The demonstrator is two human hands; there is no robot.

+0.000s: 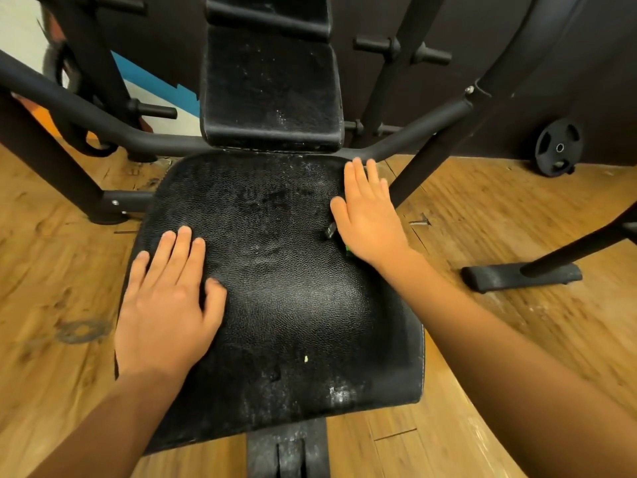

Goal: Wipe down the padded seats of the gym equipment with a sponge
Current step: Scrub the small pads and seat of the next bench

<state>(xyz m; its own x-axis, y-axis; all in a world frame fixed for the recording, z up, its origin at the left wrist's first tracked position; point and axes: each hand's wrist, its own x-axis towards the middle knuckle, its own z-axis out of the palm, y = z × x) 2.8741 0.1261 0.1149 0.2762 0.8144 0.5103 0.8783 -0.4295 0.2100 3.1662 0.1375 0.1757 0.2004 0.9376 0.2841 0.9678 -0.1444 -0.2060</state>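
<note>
The left hand (165, 305) lies flat near the left edge of the seat (286, 305), fingers straight and slightly spread. The right hand (367, 215), arm stretched forward, presses flat near the seat's far right corner, fingers straight. Under its palm only a dark corner of what seems to be the sponge (331, 231) shows. The backrest (272, 91) rises behind the seat.

No legible txt, labels or nos. on seat (293, 288), frame (103, 122) or weight plate (558, 146).
</note>
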